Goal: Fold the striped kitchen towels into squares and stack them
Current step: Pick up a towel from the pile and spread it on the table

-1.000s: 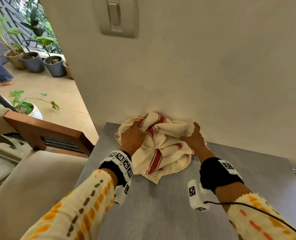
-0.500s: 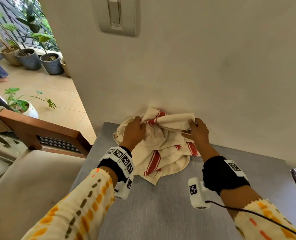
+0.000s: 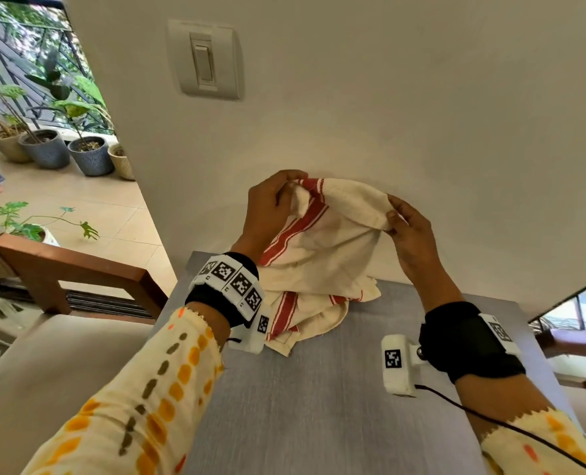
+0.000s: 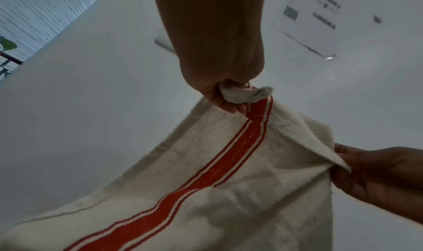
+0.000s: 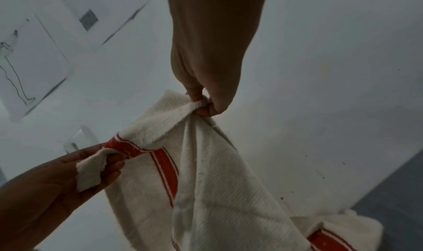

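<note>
A cream kitchen towel with red stripes [image 3: 322, 241] hangs lifted in front of the wall, its lower part still bunched on the grey table [image 3: 319, 406]. My left hand [image 3: 271, 207] pinches one top corner beside the red stripe [image 4: 238, 97]. My right hand [image 3: 404, 228] pinches the top edge further right [image 5: 201, 104]. More cream, red-striped cloth [image 3: 305, 313] lies crumpled on the table under the lifted towel; whether it is a second towel I cannot tell. In the right wrist view a striped piece [image 5: 332, 235] rests low on the table.
The table stands against a cream wall with a light switch [image 3: 205, 61]. A wooden-armed chair with a beige cushion [image 3: 61, 337] sits to the left. Potted plants [image 3: 65, 152] line the tiled floor beyond. A black cable [image 3: 524, 437] trails from my right wrist.
Both hands have risen from the crumpled pile on the table, pulling the towel's top edge up and apart; the cloth now hangs between them.
</note>
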